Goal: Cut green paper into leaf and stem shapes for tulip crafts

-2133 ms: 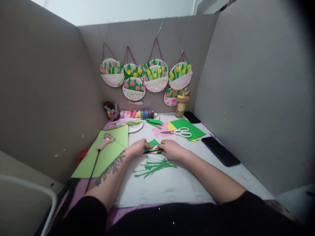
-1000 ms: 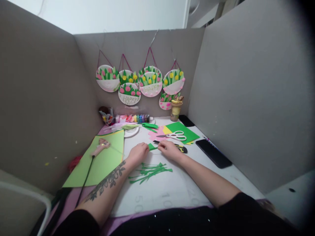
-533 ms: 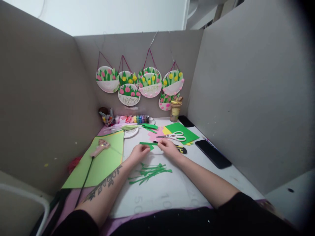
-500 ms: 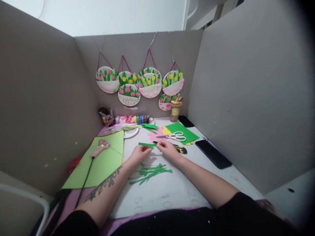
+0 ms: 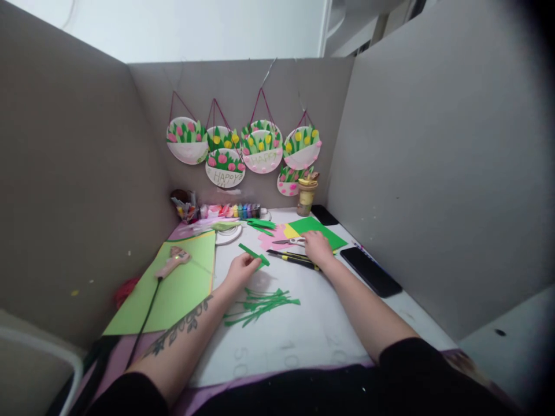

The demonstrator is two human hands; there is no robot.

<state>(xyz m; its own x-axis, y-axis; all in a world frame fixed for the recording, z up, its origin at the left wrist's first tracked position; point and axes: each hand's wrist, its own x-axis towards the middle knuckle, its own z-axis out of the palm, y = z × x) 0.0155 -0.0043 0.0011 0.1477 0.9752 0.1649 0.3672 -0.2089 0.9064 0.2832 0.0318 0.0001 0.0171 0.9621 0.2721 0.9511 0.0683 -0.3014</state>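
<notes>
1. Left hand (image 5: 243, 270): pinches green paper (image 5: 251, 252) between thumb and fingers, on far side of green strips (image 5: 262, 305).
2. Right hand (image 5: 318, 248): partly covers scissors (image 5: 297, 241) at far right, fingers half-curled; cannot tell whether gripping.

The paper (image 5: 259, 257) in your left hand (image 5: 243, 270) is green, like the strips (image 5: 267, 303) nearer you. Your left forearm (image 5: 195, 342) bears a dark leafy tattoo (image 5: 191, 321); your sleeves (image 5: 130, 396) are black. The scissors (image 5: 295, 241) at right have white handles; the cutter (image 5: 299, 261) is black and yellow. At left, your glue gun (image 5: 173, 264) is dusty pink. Far plates (image 5: 186, 152) are white with pink and yellow flowers (image 5: 222, 159).
</notes>
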